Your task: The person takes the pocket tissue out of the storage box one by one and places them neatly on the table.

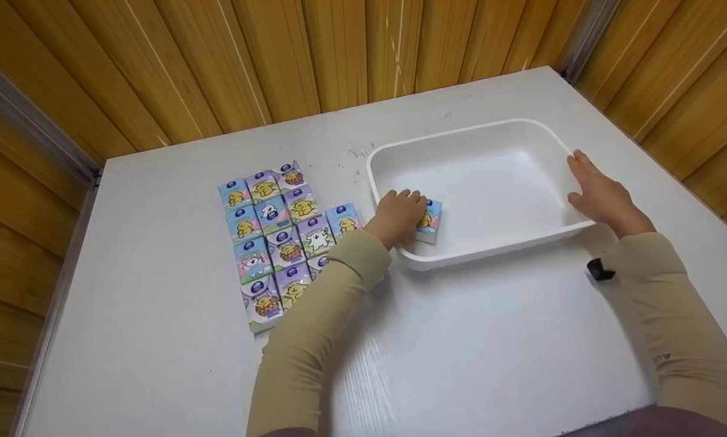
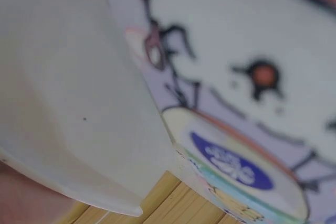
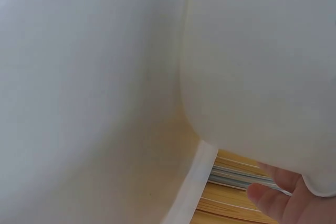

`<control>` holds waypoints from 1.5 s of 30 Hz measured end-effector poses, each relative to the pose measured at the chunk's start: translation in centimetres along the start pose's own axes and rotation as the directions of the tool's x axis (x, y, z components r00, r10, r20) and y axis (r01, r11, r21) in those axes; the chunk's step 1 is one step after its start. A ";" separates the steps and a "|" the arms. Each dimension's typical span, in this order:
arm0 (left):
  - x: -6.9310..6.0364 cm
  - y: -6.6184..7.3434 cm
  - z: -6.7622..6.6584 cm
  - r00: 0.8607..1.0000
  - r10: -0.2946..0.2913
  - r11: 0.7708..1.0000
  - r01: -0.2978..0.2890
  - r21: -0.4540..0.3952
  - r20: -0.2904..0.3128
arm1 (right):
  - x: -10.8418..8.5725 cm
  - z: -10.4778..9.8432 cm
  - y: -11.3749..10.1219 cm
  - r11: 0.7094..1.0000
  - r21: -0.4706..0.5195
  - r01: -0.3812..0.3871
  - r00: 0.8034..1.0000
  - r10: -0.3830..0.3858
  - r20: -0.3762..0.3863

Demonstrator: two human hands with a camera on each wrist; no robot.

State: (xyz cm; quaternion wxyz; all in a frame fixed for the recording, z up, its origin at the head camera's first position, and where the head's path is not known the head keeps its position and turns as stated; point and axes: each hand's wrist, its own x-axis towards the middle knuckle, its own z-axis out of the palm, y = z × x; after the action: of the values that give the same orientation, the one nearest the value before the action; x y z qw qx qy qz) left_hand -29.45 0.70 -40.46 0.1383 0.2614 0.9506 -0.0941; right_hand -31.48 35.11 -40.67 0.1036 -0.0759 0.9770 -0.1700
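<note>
My left hand (image 1: 401, 217) reaches over the left end of a white plastic tub (image 1: 481, 250) and holds a small tissue pack (image 1: 429, 221) against its floor. That pack has a blue front with a yellow cartoon animal, partly hidden by the fingers. Left of the tub, similar packs (image 1: 269, 212) lie flat in joined rows, some under my left forearm. A purple pack with a white cartoon face (image 2: 247, 77) fills much of the left wrist view. My right hand (image 1: 603, 194) rests on the tub's right rim, its fingers extended and thumb spread.
A white table (image 1: 157, 273) carries everything, with wood-patterned panels (image 1: 314, 60) behind and at both sides. A small black object (image 1: 600, 269) is beside my right sleeve, in front of the tub. The tub's raised walls surround its white floor.
</note>
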 end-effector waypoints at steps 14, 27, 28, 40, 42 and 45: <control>0.1 -0.1 -0.1 0.999 0.009 1.000 -0.009 -0.004 -0.035 | 0.1 -0.2 -0.1 1.000 0.006 0.007 1.000 -0.007 0.001; -0.8 -1.5 -1.4 0.993 0.028 0.992 -0.042 -0.118 -0.116 | 0.0 0.1 -0.1 1.000 0.000 0.009 1.000 -0.009 -0.002; -0.9 -1.8 -1.7 0.991 0.019 0.989 -0.038 -0.145 -0.129 | 0.0 0.1 0.0 1.000 0.006 0.007 1.000 -0.007 -0.002; -4.3 -7.3 -5.6 0.944 -0.182 0.903 0.049 -0.428 -0.275 | 0.0 0.1 0.3 1.000 0.006 -0.008 1.000 0.008 0.005; -4.6 -8.1 -5.7 0.933 -0.224 0.894 0.082 -0.440 -0.282 | 0.0 0.0 0.3 1.000 0.009 -0.010 1.000 0.010 0.005; -4.8 -9.3 -5.5 0.912 -0.285 0.892 0.141 -0.429 -0.294 | -0.1 0.0 0.3 1.000 0.005 -0.007 1.000 0.007 0.003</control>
State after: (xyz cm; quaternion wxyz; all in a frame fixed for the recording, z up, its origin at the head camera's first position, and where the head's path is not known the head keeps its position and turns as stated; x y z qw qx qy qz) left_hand -31.48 -8.05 -32.79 0.0061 0.1327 0.9819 0.1348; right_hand -31.41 35.41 -40.80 0.1060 -0.0723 0.9767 -0.1721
